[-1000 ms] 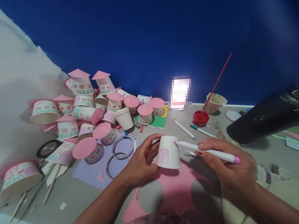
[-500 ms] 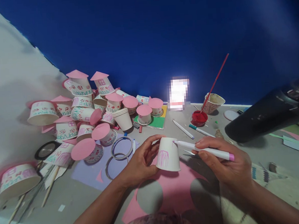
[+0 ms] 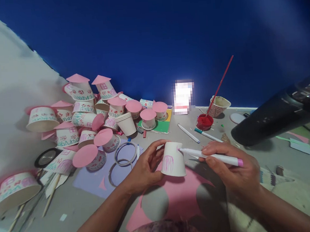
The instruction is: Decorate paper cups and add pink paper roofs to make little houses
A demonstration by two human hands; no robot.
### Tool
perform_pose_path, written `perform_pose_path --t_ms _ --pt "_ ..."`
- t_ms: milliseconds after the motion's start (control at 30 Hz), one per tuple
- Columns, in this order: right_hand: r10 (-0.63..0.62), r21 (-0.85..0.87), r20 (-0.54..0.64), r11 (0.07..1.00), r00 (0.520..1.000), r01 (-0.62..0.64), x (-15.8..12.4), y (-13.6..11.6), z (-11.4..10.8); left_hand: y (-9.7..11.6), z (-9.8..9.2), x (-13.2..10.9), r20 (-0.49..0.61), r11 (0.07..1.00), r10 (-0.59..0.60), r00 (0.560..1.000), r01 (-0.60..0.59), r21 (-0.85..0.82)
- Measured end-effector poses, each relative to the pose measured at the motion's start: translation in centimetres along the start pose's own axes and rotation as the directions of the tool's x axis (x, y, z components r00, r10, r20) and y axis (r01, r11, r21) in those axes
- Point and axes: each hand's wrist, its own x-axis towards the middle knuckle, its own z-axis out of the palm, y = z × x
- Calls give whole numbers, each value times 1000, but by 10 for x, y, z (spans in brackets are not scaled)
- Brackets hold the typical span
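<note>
My left hand (image 3: 149, 165) grips a white paper cup (image 3: 175, 167), turned upside down, by its left side. A pink striped door shape is drawn low on the cup, with a small pink mark higher up on the right. A white marker with a pink end (image 3: 215, 157) is pinched in my right hand (image 3: 234, 163), its tip at the small mark on the cup. Below the cup lies a pink paper sheet (image 3: 179, 195) with round holes cut out of it.
Many decorated cups with pink paper roofs (image 3: 85, 156) are piled at left, beside stacked plain cups (image 3: 126, 124). Rings (image 3: 126, 163) lie on lilac paper (image 3: 91, 184). Behind are loose markers (image 3: 189, 133), a red paint pot (image 3: 204, 122) and a lit screen (image 3: 183, 96). A dark cylinder (image 3: 265, 116) leans in from the right.
The marker's tip has shifted slightly left and down on the cup, and a small pink mark now shows there. The view has moved a little; the left hand keeps its hold.
</note>
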Motion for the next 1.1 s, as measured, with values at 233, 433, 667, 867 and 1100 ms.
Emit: perform_pose_path --t_ms 233,433,667,867,1100 --pt "-23 -22 12 1000 1000 23 3 -4 0 -2 0 0 7 1000 8 1000 -8 -14" --pt "-34 -19 36 999 999 35 1 -3 0 -2 0 0 -2 1000 12 1000 -12 4" --pt "4 11 -1 1000 1000 -4 -1 0 -2 1 1 0 -2 1000 -11 1000 11 -4" --pt "-5 3 -8 1000 1000 5 1 0 -2 2 2 0 21 1000 -9 1000 10 -19" --pt "-19 16 4 1000 1000 19 1 1 0 2 2 -1 21 1000 -9 1000 10 -28"
